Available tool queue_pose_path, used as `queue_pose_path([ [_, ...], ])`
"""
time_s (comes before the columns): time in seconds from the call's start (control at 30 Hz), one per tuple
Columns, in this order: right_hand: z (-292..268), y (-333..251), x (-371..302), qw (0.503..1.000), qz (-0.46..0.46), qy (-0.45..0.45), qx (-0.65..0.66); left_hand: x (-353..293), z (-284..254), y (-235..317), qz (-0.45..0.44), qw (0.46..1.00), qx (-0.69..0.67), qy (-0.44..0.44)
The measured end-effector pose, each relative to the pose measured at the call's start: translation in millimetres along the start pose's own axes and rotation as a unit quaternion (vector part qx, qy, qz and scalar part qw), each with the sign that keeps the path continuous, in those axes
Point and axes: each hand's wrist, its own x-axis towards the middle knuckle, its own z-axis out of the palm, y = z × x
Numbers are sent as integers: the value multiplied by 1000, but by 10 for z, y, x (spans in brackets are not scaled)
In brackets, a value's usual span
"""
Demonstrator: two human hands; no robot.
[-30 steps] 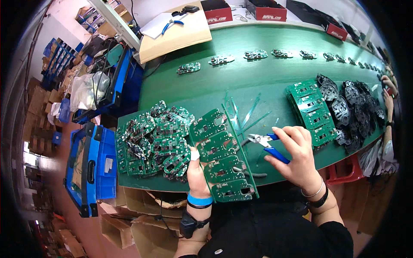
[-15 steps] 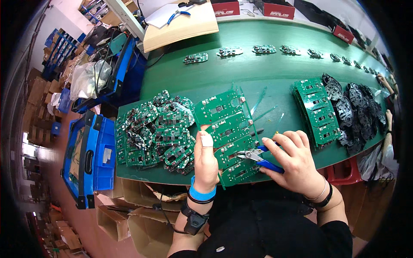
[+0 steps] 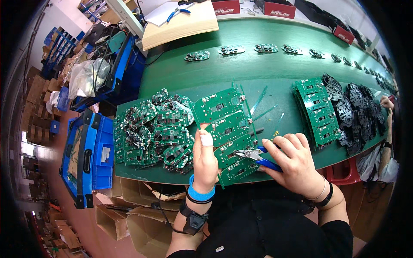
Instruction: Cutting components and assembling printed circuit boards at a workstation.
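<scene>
Green circuit-board panel (image 3: 228, 127): centre of frame, held tilted above the worktop (image 3: 163, 79), between the two hands. Left hand (image 3: 205, 165) at its left edge, thumb along the near face, pinching the panel; its other fingers are mostly hidden behind. Right hand (image 3: 294, 161) to the right of the panel, fingers wrapped round blue-handled cutters (image 3: 272, 164), tips over the lower part of the panel; whether the blades touch it cannot be told. Panel's lower left partly covered by the left hand. Left of centre: heap of boards (image 3: 150, 133), overlapping, individual outlines hard to separate. Right: stacked panels (image 3: 318, 114), then black plastic parts (image 3: 361, 112). Far right: another person's hand (image 3: 386, 102), small, body cut off by the dark rim.
</scene>
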Motion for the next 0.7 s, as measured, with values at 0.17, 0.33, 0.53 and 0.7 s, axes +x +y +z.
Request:
queue_pose_path([
  [0.17,-24,-10,50,999,-10,29,-13,13,8,-10,-27,997,-66,10],
  [0.33,56,27,11,999,-29,29,-9,17,1,9,-38,995,-89,-9],
  [0.53,39,110,-10,984,31,155,86,14,-104,-10,-146,958,-240,-59],
  [0.7,100,203,1,985,69,150,43,22,-232,-167,-251,817,-487,-177],
])
